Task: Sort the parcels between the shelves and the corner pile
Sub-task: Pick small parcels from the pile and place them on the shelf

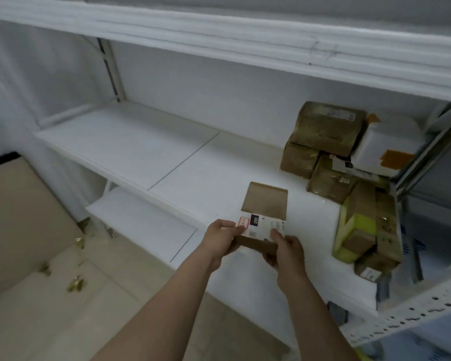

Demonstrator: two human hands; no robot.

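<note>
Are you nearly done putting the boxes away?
Some are done: a heap of parcels sits at the right end of the shelf. One labelled brown box is in both hands, left hand and right hand. The corner pile isn't in view, so what's left is unknown.

The left hand [220, 239] and the right hand [287, 252] are seen bare. The left forearm [172, 300] and the right forearm [310, 316] are uncovered from wrist to the lower edge of the view. Both are shown slender and smooth. The fingernails are too blurred to be described.
</note>
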